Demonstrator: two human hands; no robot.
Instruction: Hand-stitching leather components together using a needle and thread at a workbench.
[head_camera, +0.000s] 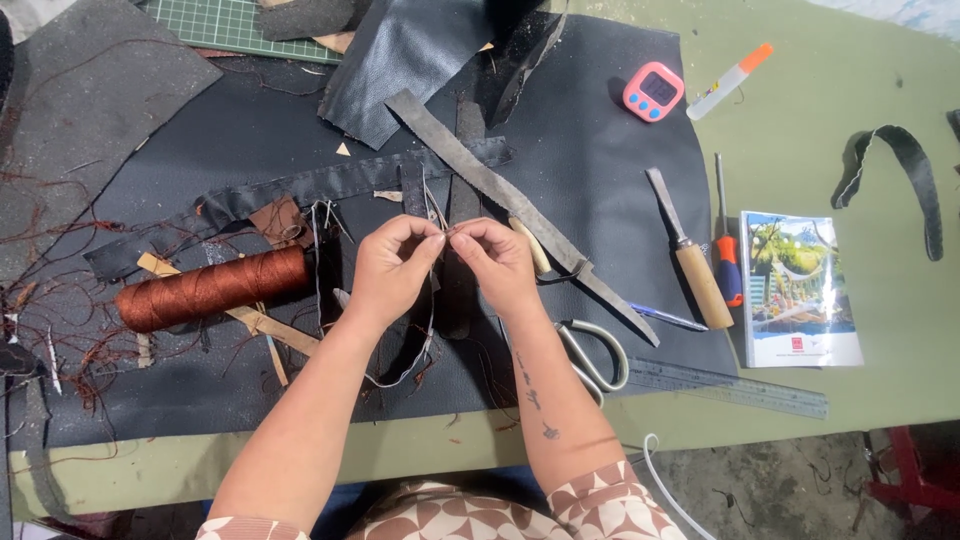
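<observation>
Lying at the far left of the dark leather sheet (600, 150), a fat spool of brown thread (212, 289) is resting among loose thread ends and leather scraps. Just right of it, the left hand (392, 268) is closing thumb and forefinger into a pinch over the middle of the sheet, and the right hand (495, 262) is meeting it fingertip to fingertip, also pinched shut. Between them they are holding a thin pale thread (428, 330), which is looping slackly down below the wrists and back up. It looks very light, limp and likely to slip, so a tight pinch near its end seems the place to take it. Whether a needle is sitting between the fingertips is too small to tell. Further right, a long dark leather strip (520, 205) is crossing the sheet, with scissors (592, 352) partly hidden behind the right forearm, a steel ruler (730, 385), a wooden-handled chisel (690, 255), a screwdriver (726, 255), a pink timer (653, 92) and a booklet (798, 290).
</observation>
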